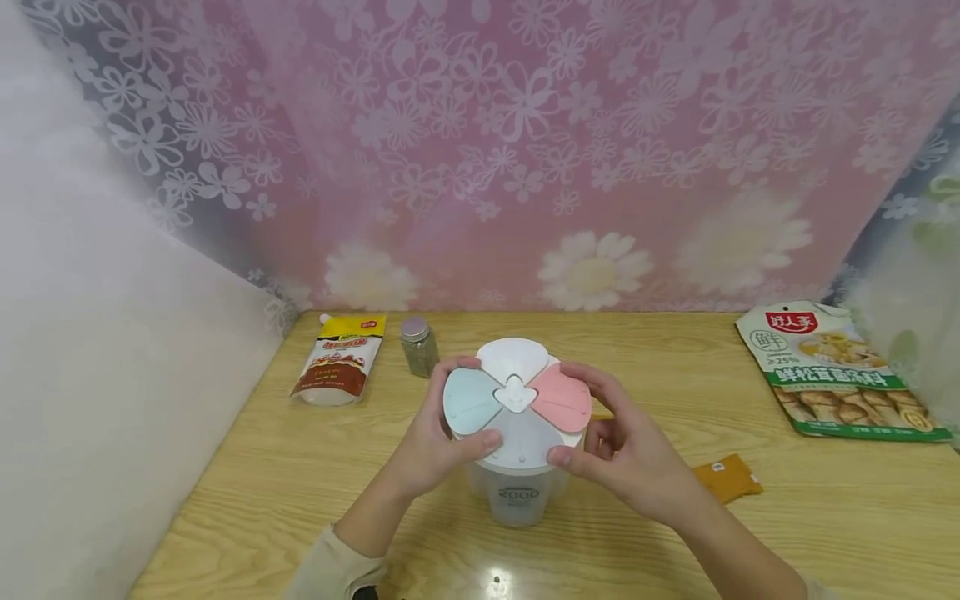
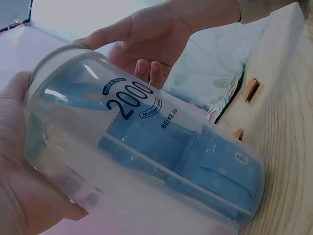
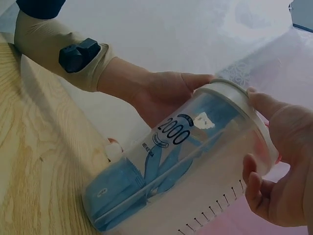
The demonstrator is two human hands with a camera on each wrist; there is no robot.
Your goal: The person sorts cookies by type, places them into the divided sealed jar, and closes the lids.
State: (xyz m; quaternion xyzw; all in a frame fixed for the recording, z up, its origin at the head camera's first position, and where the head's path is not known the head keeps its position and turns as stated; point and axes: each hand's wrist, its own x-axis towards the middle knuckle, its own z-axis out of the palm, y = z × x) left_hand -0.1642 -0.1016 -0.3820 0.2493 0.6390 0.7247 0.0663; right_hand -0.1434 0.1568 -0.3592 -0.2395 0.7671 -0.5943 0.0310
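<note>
A clear plastic storage canister, marked 2000, stands on the table in front of me. Its round lid has white, pink, pale blue and greyish petal-shaped flaps, all lying flat. My left hand grips the lid's left side, thumb on top at the near edge and fingers round the rim. On the opposite side, my right hand holds the lid between thumb and index finger, its other fingers curled beside the wall. Through the canister's wall, the left wrist view shows blue packets inside.
A yellow-and-brown spouted pouch and a small lidded glass jar are at the back left. At the back right lies a green-and-white mushroom seasoning bag. An orange packet lies by my right forearm. A pink floral curtain borders the table's back.
</note>
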